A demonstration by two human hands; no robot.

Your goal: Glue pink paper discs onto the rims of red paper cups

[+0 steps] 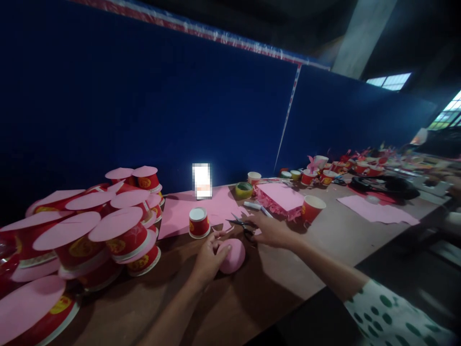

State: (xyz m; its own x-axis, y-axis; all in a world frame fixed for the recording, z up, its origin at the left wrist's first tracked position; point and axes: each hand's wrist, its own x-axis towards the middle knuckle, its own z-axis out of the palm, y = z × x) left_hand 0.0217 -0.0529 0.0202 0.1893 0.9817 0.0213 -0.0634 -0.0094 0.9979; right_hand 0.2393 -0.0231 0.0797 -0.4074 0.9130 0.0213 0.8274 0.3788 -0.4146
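Observation:
A pink paper disc [232, 257] is pinched between the thumb and fingers of my left hand [209, 257], above the brown tabletop. Just right of it, my right hand [268, 230] has its fingers at the black handles of a pair of scissors [248, 231]. The scissors' blades are parted and point left over pink paper scraps. Behind my left hand, a red paper cup [199, 225] stands upside down with its white base up. A large pink paper sheet [176, 216] lies beyond that cup.
Several upturned red cups topped with pink discs [117, 226] are stacked on the left. To the right are a pink paper stack [283, 196], a roll of tape [244, 190], a marker [252, 205], a red cup [312, 209] and pink paper [374, 209]. A blue partition [162, 96] stands behind.

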